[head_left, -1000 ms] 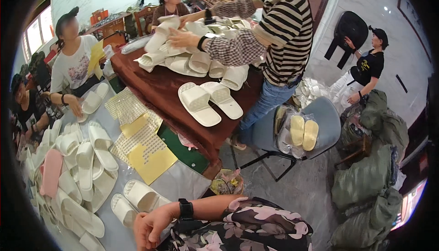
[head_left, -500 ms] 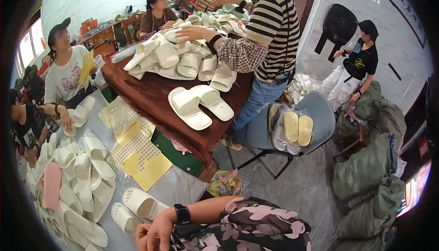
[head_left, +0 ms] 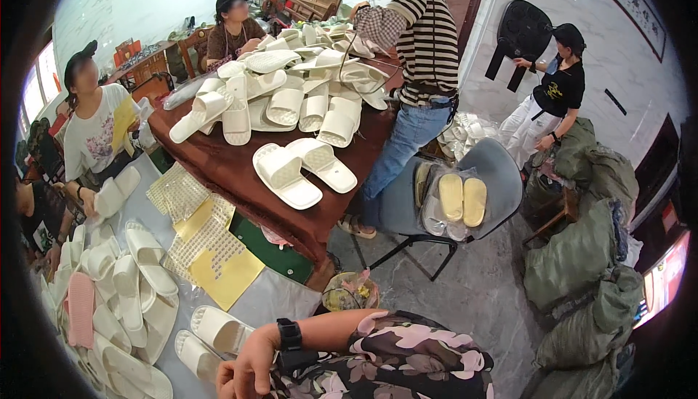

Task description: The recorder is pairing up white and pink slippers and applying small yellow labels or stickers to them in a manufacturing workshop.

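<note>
The fingers of the left hand (head_left: pixel 243 370) are curling under at the near edge, partly cut off, so I cannot tell whether they are gripping anything; the right hand is lying out of view. Two white slippers (head_left: pixel 207 337) are lying just left of that hand on the grey counter (head_left: pixel 291 301). Four other people are working around a brown counter (head_left: pixel 218 170) farther off, which is carrying a heap of slippers.

Striped-shirt person (head_left: pixel 422 42) turned away from slipper pile (head_left: pixel 291 93); arms withdrawn.
</note>
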Tool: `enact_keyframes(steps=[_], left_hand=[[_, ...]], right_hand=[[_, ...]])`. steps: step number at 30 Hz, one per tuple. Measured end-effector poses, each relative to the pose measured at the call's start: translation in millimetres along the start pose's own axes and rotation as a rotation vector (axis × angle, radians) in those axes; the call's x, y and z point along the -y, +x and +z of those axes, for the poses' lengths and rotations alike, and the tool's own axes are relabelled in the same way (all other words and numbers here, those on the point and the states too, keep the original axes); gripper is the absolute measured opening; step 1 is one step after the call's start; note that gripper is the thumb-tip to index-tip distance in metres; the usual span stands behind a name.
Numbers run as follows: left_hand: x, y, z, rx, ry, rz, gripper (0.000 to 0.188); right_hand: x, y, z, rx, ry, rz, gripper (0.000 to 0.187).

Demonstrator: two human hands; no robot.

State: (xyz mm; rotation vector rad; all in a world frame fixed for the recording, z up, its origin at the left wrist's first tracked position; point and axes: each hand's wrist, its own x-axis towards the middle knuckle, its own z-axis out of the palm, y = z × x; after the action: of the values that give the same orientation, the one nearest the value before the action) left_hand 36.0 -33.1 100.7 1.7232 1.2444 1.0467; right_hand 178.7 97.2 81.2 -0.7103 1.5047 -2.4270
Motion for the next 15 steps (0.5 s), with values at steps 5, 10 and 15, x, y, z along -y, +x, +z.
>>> enact_keyframes(steps=[5, 10, 15], left_hand=[[48, -7, -15, 0.124, -0.935, -0.483, 0.026], [45, -5, -15, 0.102, -0.78, -0.457, 0.019], [23, -1, -14, 0.068, -0.586, -0.428, 0.01]], right_hand=[[10, -7, 5, -0.023, -0.007, 0.001, 0.058], [12, 4, -2, 0.049, -0.242, 0.096, 0.059], [4, -5, -2, 0.048, 0.089, 0.026, 0.061]])
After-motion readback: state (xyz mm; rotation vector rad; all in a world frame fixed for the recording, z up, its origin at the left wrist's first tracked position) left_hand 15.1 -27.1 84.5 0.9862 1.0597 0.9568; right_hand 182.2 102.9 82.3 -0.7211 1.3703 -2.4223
